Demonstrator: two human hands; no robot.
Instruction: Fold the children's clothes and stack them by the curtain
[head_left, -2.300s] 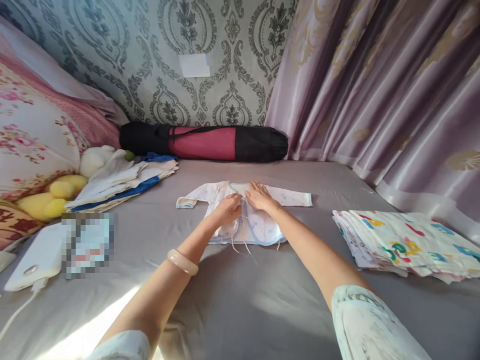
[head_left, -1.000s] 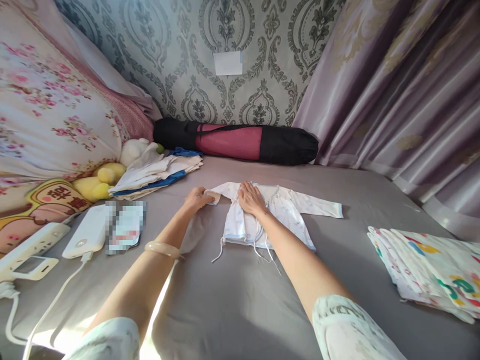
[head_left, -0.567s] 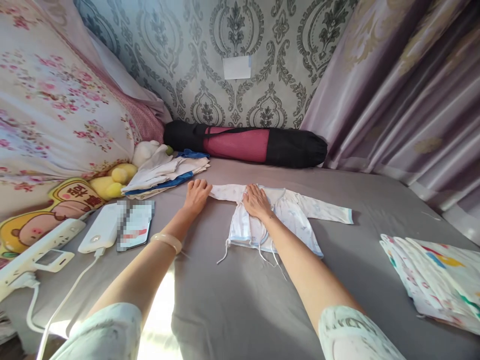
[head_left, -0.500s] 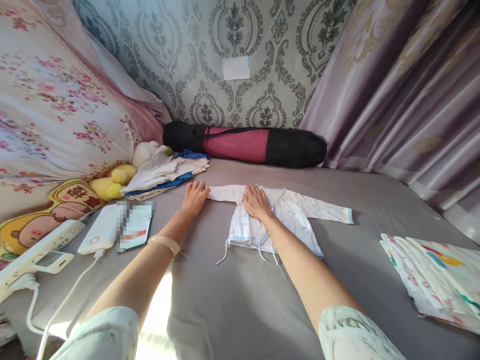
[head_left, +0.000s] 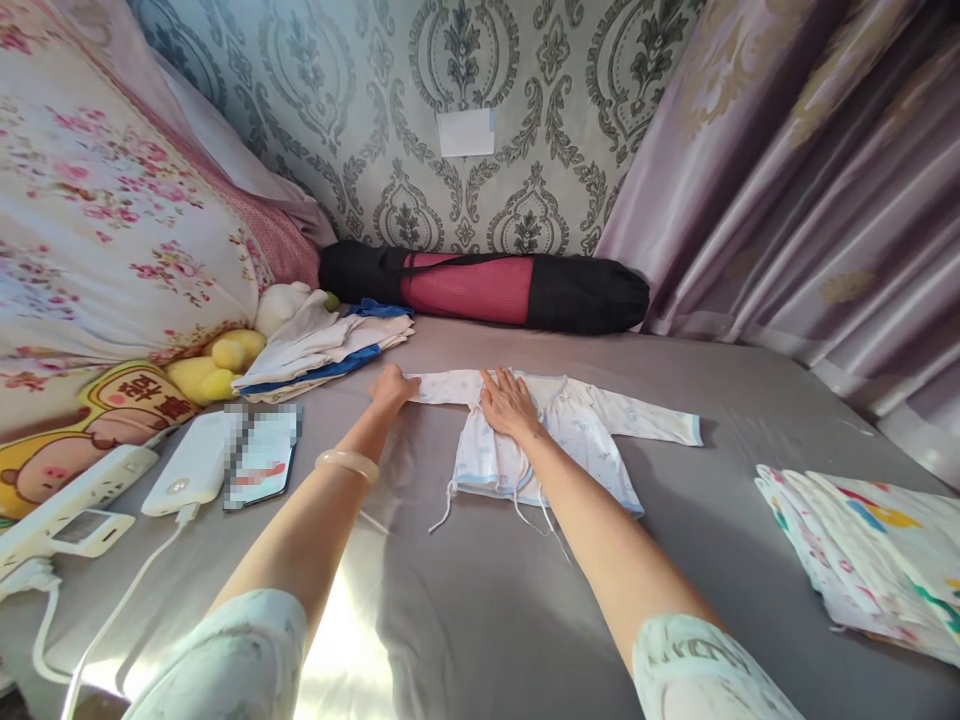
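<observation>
On the baby shirt (head_left: 581,420), left hand (head_left: 391,385) and right hand (head_left: 508,402)

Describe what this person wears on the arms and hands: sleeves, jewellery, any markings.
Both sleeves are pale mint-white with a faint grey mottled print. The left sleeve and the right sleeve leave the forearms bare. A smooth, pale bangle circles the left wrist. The left hand and right hand wear no gloves; rings are too small to tell.

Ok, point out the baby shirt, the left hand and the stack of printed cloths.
baby shirt (head_left: 577,428): head view, chest panel.
left hand (head_left: 390,386): head view, back of the hand.
stack of printed cloths (head_left: 862,530): head view, top cloth.
</observation>
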